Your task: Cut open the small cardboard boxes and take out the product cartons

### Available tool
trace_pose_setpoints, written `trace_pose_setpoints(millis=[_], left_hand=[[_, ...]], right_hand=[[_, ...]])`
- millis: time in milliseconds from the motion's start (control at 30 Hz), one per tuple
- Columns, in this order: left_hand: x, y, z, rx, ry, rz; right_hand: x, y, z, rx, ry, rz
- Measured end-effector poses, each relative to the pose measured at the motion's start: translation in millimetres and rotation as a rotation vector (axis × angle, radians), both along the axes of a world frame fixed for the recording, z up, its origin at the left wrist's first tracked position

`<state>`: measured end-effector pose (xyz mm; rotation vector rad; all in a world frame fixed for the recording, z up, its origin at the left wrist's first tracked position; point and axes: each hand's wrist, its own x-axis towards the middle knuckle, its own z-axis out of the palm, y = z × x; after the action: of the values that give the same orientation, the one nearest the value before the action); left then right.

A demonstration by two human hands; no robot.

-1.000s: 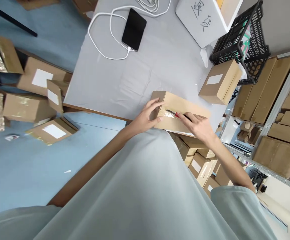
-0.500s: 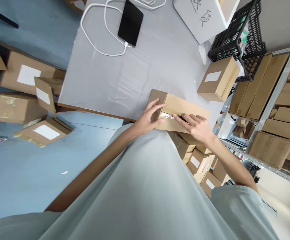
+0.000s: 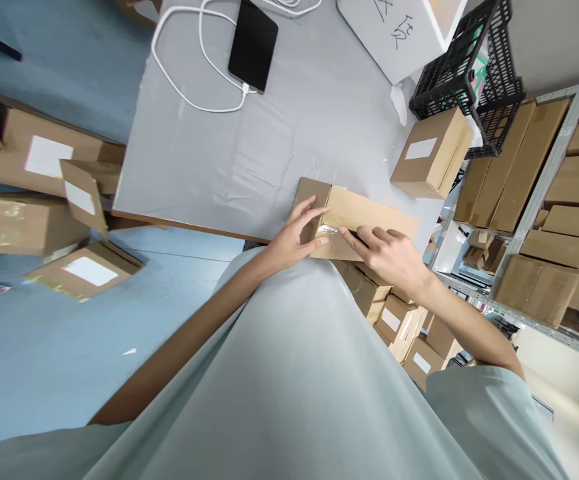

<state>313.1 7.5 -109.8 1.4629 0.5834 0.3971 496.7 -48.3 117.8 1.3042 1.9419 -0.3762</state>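
Observation:
A brown cardboard box [image 3: 369, 208] lies at the near edge of the grey table, with shiny clear tape [image 3: 328, 229] along its top seam. My left hand [image 3: 294, 237] rests on the box's left end, fingers spread and thumb close to the tape. Over the middle of the box, my right hand [image 3: 386, 257] is closed around a slim black tool [image 3: 356, 235]. Its index finger stretches along the tool toward the tape. Most of the tool is hidden under the fingers, so its exact kind does not show.
On the grey table [image 3: 194, 160] lie a black phone [image 3: 254, 45] with a white cable, a second carton [image 3: 432, 153] and a white marked box [image 3: 394, 37]. A black plastic crate [image 3: 469, 80] stands at the right. Cartons fill the shelves [image 3: 539, 227] and lie on the floor.
My right hand has slid slightly left along the seam with the black tool. My left hand keeps its place on the box. The whole view has shifted a little.

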Motion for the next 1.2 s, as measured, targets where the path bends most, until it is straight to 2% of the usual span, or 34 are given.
trace_pose_setpoints(millis=[200,400,800,1033,1200], left_hand=[[0.6,-1.4,-2.4,0.001,0.023,-0.004],[0.6,6.0,-2.0,0.024,0.054,-0.026],[4.6,3.3,6.3,-0.018,0.141,-0.021],[9.1,4.1,4.5,-0.074,0.174,0.054],[15.6,5.2,12.2,-0.138,0.231,0.130]], right_hand=[[-27.1,20.4,9.8,-0.063,-0.060,-0.007],[-12.9,14.8,3.7,-0.041,-0.024,0.000],[52.6,-29.8,-2.9,0.010,0.018,-0.029],[110.8,-69.9,-6.3,0.027,-0.003,-0.097],[155.3,-101.4,-7.2,0.041,-0.021,-0.134]])
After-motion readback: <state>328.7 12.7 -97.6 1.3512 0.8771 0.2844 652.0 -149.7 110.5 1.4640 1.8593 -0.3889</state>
